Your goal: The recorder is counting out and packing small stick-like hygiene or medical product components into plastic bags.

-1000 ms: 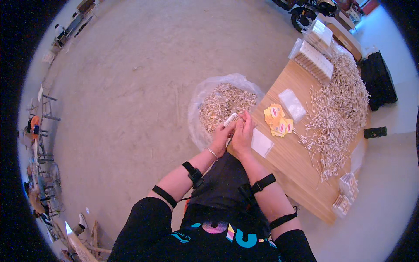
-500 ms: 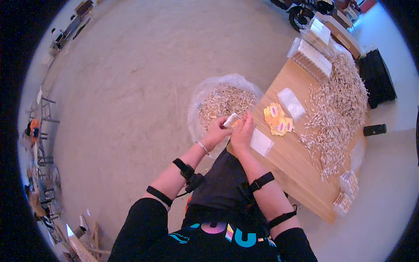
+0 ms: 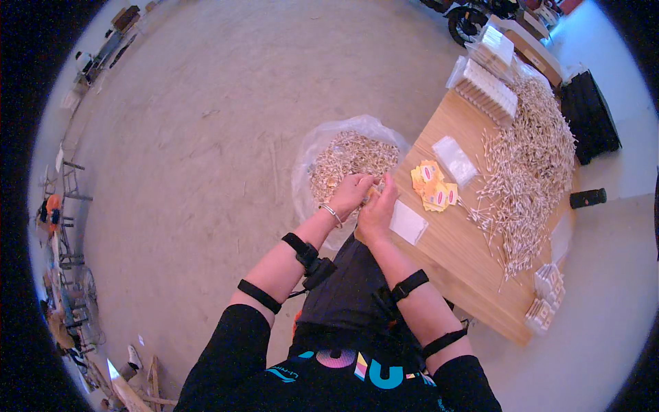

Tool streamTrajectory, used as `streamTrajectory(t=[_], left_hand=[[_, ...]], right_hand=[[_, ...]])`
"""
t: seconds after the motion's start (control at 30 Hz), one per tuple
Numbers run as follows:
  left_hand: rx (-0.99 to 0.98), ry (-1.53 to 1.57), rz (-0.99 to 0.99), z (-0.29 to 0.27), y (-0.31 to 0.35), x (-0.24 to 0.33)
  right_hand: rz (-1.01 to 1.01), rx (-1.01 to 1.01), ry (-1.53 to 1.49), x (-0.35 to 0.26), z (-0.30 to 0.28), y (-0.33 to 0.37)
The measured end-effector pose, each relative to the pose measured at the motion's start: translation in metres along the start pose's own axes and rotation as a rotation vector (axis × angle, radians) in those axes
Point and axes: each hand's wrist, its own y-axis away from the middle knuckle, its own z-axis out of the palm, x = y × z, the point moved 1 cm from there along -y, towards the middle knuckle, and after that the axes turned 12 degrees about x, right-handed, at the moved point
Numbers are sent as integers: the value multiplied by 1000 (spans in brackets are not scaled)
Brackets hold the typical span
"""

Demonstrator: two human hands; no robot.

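In front of me, my left hand [image 3: 350, 196] and my right hand [image 3: 377, 211] are close together, fingers closed around a small pack of cotton swabs [image 3: 371, 193]. Most of the pack is covered by the fingers; a bit of orange shows between them. Just beyond the hands, a clear plastic bag [image 3: 300, 165] on the floor holds a heap of loose swabs [image 3: 350, 156]. On the wooden table [image 3: 456, 237] to the right lie orange and yellow printed cards [image 3: 434, 187] and a stack of clear sachets [image 3: 409, 222], close to my right hand.
More clear sachets [image 3: 454, 161] lie beyond the cards. A large swab pile [image 3: 528, 172] covers the table's far side, with bundled swab packs [image 3: 487, 93] at its back. Filled packs [image 3: 546, 302] sit at the near right corner. A motorcycle wheel [image 3: 468, 27] stands behind.
My left hand has turned over and closed in toward the right hand. The white swab ends that showed between the hands are now covered by fingers.
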Motion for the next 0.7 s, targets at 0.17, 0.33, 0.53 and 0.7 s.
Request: streamTrajectory(t=[0.17,0.33,0.53,0.7], left_hand=[[-37,-120,28,-1,-5,-2],[-37,-149,118,-17,-14,-3],[72,-265,361,-28,-14,10],[301,-240,338,-75,-17,17]], right_hand=[[-27,52,-5,0,4,1],[-31,92,-63,-15,13,5],[-51,95,-35,-32,16,-2],[94,64,-317,-26,4,-10]])
